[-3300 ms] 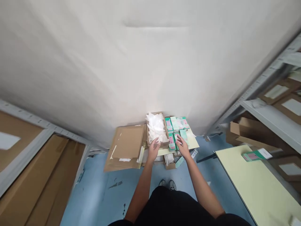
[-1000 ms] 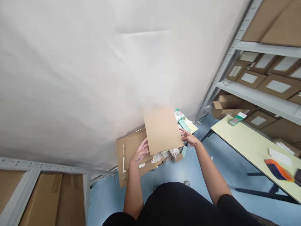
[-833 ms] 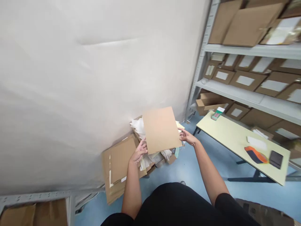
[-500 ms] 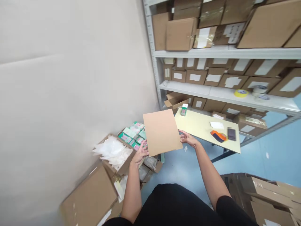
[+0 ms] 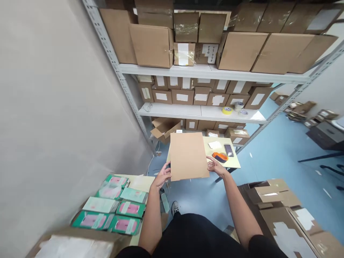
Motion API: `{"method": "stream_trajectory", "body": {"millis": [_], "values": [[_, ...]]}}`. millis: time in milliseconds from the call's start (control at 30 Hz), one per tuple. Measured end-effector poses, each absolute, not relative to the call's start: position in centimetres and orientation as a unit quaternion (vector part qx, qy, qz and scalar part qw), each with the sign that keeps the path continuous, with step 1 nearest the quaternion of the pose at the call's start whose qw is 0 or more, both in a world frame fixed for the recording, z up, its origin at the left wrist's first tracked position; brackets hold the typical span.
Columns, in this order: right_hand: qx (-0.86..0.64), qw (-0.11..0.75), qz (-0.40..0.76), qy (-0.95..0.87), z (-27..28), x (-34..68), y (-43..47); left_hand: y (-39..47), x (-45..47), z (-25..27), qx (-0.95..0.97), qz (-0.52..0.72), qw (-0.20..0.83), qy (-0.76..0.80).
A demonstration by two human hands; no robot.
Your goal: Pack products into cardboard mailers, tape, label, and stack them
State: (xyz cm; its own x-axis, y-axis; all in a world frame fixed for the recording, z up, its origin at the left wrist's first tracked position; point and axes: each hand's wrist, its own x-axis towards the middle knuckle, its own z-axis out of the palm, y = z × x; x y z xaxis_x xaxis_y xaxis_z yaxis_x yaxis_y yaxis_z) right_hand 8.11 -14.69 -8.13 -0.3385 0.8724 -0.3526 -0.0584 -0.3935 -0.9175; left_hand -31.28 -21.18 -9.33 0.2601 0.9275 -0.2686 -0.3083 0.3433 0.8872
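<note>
Grey shelving point(image 5: 177, 110) spanned twelve o'clock, bearing three tape rolls point(image 5: 227, 111). Toward five o'clock, one cardboard piece point(image 5: 189, 156) partly hid one table point(image 5: 233, 162); left hand point(image 5: 161, 177) and right hand point(image 5: 216, 166) had fingers clamped on the cardboard piece's sides.

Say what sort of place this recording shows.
Probably a stockroom or packing area: metal shelving holds rows of labelled cartons, along with tape rolls.
</note>
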Motion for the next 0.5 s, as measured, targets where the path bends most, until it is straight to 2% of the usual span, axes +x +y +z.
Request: {"method": "stream_trajectory", "body": {"millis": [233,500], "values": [[-0.505,0.369,0.688,-0.369,-10.0,5.2,-11.9,-11.6,-34.2,-8.5,0.404,0.380,0.701,0.448],[-0.516,0.389,0.686,-0.335,-12.1,5.4,-8.2,-5.9,-33.3,-9.8,0.414,0.351,0.687,0.483]]}}
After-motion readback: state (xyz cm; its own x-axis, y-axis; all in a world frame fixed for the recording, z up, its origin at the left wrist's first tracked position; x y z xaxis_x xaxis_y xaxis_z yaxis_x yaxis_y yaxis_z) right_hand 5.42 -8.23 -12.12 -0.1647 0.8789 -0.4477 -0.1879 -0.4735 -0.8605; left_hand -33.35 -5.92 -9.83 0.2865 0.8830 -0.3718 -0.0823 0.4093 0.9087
